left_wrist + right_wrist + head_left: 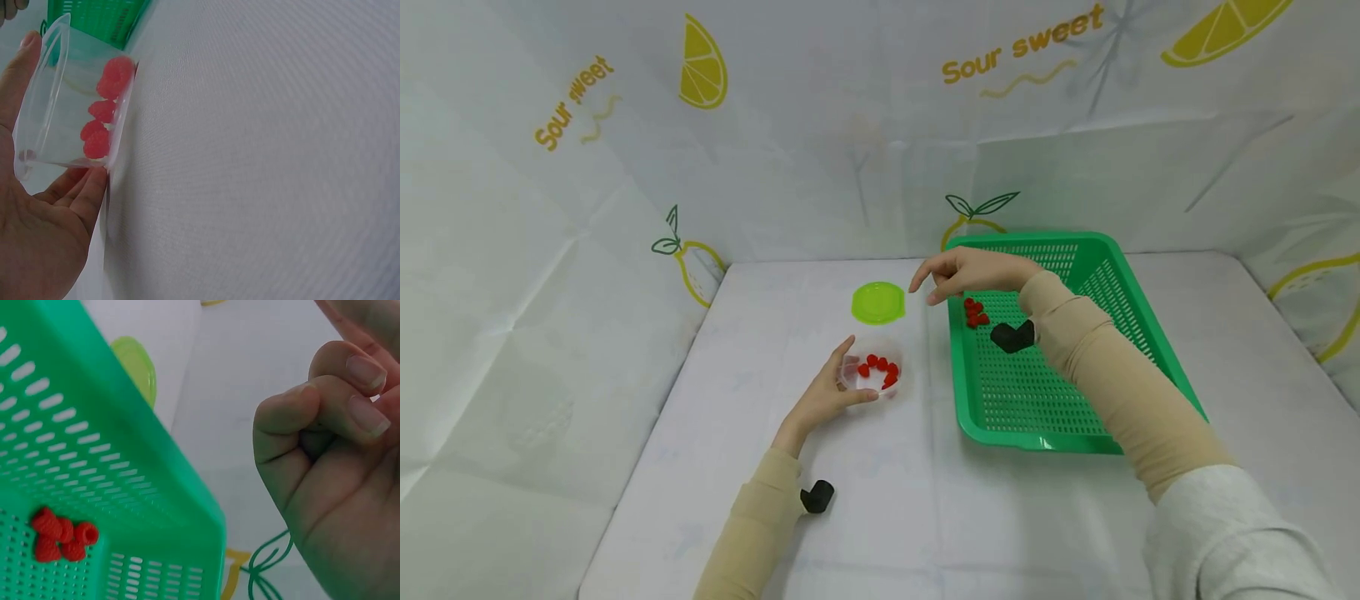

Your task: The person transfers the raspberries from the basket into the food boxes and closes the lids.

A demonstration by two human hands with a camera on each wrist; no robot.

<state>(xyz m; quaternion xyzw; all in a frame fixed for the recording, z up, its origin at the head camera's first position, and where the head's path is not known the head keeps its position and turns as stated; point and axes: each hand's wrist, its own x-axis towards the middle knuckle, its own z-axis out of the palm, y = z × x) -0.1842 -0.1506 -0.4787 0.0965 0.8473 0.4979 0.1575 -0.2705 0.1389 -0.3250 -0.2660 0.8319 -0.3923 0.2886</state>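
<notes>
My left hand (822, 402) holds a clear plastic tub (69, 94), thumb on one side and fingers on the other. Several raspberries (882, 364) lie on the tub's bottom. Over the left rim of a green basket (966, 392) hovers my right hand (972, 271), nothing in its grasp. Its index finger points forward and down, while other fingers bend loosely in the right wrist view. Beneath it, a small cluster of raspberries (61, 534) sits in a corner of the basket. A lime-green lid (878, 302) lies flat on the table behind the tub.
A white cloth covers the table (865, 517), and a lemon-printed sheet (820, 167) hangs behind and at the sides. The basket's raised walls stand to the right of the tub. A black piece (817, 497) shows beside the left wrist.
</notes>
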